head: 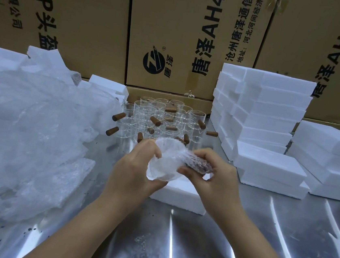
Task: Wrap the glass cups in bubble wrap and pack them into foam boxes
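**Cup nearly wrapped, held over a foam box**

The person holds one glass cup (171,161) in the air with both hands, just above a foam box (178,195) that lies on the metal table (193,248). The bubble wrap (161,166) is already around the cup. The left hand (137,167) curls its fingers around the loose end of the wrap, probably so that the sheet does not open. The right hand (217,172) pinches the other end, where a brown handle (197,163) shows through the bubbles. The unwrapped cups (157,117) stand together behind the hands, between the spare wrap pile (26,133) on the left and the foam box stacks (262,109) on the right, so both materials seem easy to reach.
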